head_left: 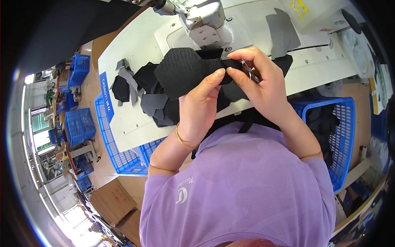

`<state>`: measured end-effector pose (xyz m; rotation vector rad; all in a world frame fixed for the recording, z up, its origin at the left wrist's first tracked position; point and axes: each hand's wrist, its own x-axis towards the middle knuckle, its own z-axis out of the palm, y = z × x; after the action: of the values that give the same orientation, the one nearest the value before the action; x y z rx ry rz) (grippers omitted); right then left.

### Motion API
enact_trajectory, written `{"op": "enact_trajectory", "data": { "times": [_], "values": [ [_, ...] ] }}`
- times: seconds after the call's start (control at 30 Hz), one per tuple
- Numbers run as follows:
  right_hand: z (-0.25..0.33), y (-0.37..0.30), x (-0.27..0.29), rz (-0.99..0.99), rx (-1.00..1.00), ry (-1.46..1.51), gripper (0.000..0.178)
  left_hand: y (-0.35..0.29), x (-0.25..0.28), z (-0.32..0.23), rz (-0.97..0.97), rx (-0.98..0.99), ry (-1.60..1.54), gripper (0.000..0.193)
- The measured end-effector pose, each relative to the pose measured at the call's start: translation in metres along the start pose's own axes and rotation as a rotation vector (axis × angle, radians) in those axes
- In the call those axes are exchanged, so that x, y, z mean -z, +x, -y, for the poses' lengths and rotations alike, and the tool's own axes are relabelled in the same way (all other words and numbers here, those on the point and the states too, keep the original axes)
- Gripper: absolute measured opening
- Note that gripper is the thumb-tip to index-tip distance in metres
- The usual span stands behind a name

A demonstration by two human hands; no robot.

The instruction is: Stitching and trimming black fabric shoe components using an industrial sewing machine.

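A black ribbed fabric piece (pixel 179 72) is held up over the white sewing table. My left hand (pixel 200 108) pinches its lower edge with the thumb on top; most of the other fingers are behind the cloth. Thumb and forefinger of my right hand (pixel 266 84) close on the narrow right end of the cloth, beside my left thumb. Tucked into that same hand is a small shiny metal tool (pixel 252 73), apparently thread snips, its shape partly hidden by the fingers. Black and grey cut pieces (pixel 154 103) lie in a loose heap under and left of the cloth.
A sewing machine head (pixel 205 24) stands just beyond my hands. Grey panels (pixel 282 33) lie at the right back of the table (pixel 144 131). Blue baskets flank me: one at the right (pixel 347 136) with dark cloth, another at the left (pixel 103 119). Cardboard boxes (pixel 111 199) stand lower left.
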<state>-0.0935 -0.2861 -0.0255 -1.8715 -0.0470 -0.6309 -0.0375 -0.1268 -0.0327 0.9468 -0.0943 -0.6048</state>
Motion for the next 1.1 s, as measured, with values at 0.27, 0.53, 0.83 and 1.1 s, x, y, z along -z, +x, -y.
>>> {"op": "enact_trajectory", "data": {
  "times": [0.27, 0.53, 0.83, 1.1],
  "values": [
    [-0.016, 0.000, 0.006, 0.022, -0.032, 0.206, 0.010, -0.001, -0.005, -0.005, 0.077, 0.156, -0.104, 0.018],
    [-0.013, 0.006, 0.009, 0.004, 0.257, -0.070, 0.020, 0.000, -0.003, -0.001, 0.023, 0.107, -0.061, 0.017],
    [-0.012, 0.008, 0.015, -0.019, 0.409, -0.434, 0.024, 0.002, -0.001, 0.003, -0.035, 0.026, 0.003, 0.016],
    [-0.010, 0.014, 0.025, 0.237, 0.452, -0.538, 0.019, 0.001, -0.010, 0.005, 0.008, -0.229, 0.350, 0.022]
  ]
}}
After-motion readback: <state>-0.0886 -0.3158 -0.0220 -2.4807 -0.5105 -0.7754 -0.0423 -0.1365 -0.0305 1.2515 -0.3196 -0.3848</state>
